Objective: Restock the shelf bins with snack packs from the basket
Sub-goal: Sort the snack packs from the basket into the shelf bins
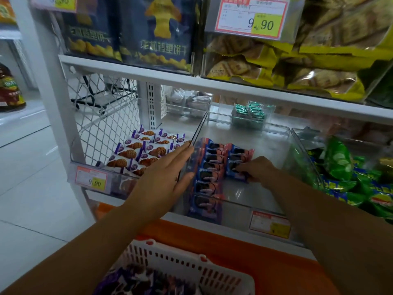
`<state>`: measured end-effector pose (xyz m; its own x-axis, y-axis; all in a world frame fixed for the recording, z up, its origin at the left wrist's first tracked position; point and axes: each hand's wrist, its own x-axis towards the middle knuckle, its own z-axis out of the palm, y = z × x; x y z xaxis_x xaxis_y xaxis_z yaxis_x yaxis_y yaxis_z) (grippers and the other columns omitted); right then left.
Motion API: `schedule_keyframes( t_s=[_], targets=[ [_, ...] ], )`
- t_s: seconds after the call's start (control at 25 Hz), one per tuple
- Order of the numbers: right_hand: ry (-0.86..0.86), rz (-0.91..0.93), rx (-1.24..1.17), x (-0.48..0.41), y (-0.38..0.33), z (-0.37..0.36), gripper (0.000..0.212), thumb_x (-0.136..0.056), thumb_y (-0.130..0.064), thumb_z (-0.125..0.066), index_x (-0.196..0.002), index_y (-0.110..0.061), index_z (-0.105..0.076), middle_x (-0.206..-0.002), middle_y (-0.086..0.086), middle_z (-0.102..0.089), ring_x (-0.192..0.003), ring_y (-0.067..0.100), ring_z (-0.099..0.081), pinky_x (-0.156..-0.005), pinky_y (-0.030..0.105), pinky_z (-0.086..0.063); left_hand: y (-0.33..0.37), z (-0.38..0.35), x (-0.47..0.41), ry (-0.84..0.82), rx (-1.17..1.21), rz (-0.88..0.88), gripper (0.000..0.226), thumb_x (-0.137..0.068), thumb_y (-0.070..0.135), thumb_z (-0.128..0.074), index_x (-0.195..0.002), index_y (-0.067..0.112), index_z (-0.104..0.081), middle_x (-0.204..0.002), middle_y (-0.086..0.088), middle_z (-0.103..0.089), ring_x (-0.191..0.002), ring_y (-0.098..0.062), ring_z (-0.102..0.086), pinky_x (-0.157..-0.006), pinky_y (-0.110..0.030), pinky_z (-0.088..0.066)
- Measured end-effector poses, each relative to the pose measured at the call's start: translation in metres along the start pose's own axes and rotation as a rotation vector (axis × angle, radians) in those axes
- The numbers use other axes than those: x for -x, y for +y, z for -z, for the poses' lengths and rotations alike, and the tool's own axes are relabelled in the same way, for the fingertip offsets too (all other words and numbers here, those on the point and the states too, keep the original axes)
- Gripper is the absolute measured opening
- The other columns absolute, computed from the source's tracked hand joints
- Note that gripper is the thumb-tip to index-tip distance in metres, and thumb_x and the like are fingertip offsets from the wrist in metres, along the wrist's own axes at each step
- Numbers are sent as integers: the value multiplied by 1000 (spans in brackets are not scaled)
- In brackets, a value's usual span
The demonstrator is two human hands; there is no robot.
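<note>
A clear middle shelf bin (265, 206) holds two rows of blue-and-pink cookie packs (209, 167). My right hand (258, 169) is inside it, fingers closed on the nearest pack of the right-hand row (236, 170). My left hand (168, 173) lies flat with fingers apart against the bin's left wall, by the long left row. The left bin (110, 182) is filled with purple-and-white waffle packs (140, 152). At the bottom sits a white basket (191, 265) with more purple packs in it.
An orange ledge (265, 258) runs under the bins behind the basket. A bin of green snack bags (348, 177) stands to the right. An upper shelf (191, 77) with large bags hangs close above. White mesh (102, 122) closes the shelf's left end.
</note>
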<state>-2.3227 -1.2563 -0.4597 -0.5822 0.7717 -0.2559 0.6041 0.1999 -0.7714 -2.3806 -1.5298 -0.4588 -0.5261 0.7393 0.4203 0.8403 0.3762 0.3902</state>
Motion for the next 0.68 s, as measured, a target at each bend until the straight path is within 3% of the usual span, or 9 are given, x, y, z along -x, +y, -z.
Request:
schedule_keyframes(
  t_s=[0.08,0.2,0.28,0.36,0.48,0.6,0.68],
  targets=[
    [53,15,13,10,-3,8,27,-75,-19,-81,-78,-3,-59,-82,15,-63,-65,21,-59,-66,34,-55,0,0,6,17,-8,2,59,-101,44,-38,-155,29,-17,-161,11,-17,-146,-6,-17,-120,-35,-20],
    [226,199,-5,42,-16,21,40,-87,-20,-68,-122,-5,-56,-119,16,-60,-71,13,-58,-69,29,-51,7,1,23,168,-82,-21,55,-98,43,-38,-150,23,-32,-154,5,-35,-140,-10,-30,-114,-36,-27],
    [334,482,-181,88,-20,21,34,-91,-16,-60,-124,-14,-53,-116,7,-61,-70,4,-53,-68,23,-45,18,0,42,260,-89,-57,49,-96,36,-39,-142,19,-45,-141,1,-49,-129,-11,-40,-108,-35,-33],
    [345,752,-364,145,-13,11,23,-92,-8,-57,-110,-22,-53,-93,-2,-59,-71,0,-52,-64,17,-45,27,-9,68,227,-82,-121,44,-95,30,-41,-136,17,-51,-132,-1,-55,-122,-13,-46,-102,-30,-38],
    [193,915,-258,205,34,-34,33,-92,-4,-55,-97,-35,-47,-82,-11,-51,-70,1,-51,-60,17,-45,20,-44,120,4,-74,-105,42,-95,29,-42,-135,18,-52,-133,-3,-54,-117,-18,-52,-97,-30,-46],
    [-135,649,183,209,122,-100,20,-95,-14,-52,-110,-25,-56,-106,-4,-58,-94,11,-57,-81,29,-50,-3,-88,184,-405,-41,127,41,-101,28,-43,-141,20,-44,-147,-2,-40,-128,-21,-44,-104,-36,-44],
    [-440,405,488,197,192,-136,31,-96,-15,-48,-126,-19,-56,-127,5,-55,-118,25,-53,-98,37,-44,-20,-114,224,-681,-59,242,42,-101,25,-45,-143,20,-41,-149,-3,-36,-133,-25,-39,-106,-39,-39]
  ],
)
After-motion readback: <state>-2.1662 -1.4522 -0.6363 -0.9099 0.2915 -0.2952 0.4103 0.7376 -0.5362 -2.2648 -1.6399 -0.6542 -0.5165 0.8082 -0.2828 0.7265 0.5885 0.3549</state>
